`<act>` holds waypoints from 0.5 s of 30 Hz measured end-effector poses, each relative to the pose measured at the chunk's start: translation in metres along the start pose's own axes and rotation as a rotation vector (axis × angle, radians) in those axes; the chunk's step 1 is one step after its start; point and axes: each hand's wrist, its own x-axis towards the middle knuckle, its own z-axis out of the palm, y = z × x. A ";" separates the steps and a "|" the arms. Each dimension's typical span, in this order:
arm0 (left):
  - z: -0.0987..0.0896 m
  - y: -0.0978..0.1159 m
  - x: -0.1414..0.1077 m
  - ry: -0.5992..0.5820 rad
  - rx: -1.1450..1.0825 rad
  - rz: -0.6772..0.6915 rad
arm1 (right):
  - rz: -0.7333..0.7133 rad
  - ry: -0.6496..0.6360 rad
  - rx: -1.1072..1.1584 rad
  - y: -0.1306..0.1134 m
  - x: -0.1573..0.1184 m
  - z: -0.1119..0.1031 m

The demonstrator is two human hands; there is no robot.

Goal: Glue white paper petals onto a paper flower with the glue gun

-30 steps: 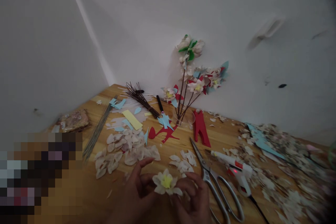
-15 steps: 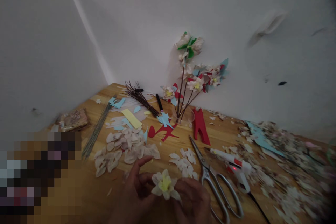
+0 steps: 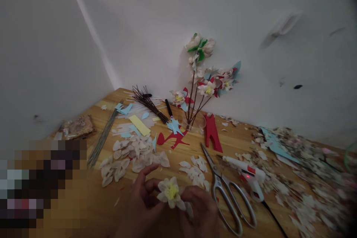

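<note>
In front of me is a handmade flower with pale petals and a yellow centre. My left hand pinches it from the left, one finger raised. My right hand is closed at the flower's right side, fingers bent around a pale petal at its lower right edge. The flower partly hides the fingertips of both hands. Just beyond lie a small group of loose white petals and a larger petal pile. Scissors lie beside my right hand.
A white glue gun with a lit red light lies right of the scissors, its cord running forward. Red felt, brown stems, thin wires and a petal heap cover the table. Finished flowers stand against the wall.
The flower has shifted slightly left and up and turned a little in my fingers. My right hand has moved slightly left with it. The view has shifted a little.
</note>
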 end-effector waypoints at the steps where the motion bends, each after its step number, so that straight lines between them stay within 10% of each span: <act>1: 0.001 0.001 0.000 0.005 0.000 -0.001 | -0.023 0.019 -0.011 0.001 0.000 0.001; 15: -0.001 0.003 0.000 0.010 0.016 0.010 | -0.042 0.037 -0.093 0.002 0.000 0.006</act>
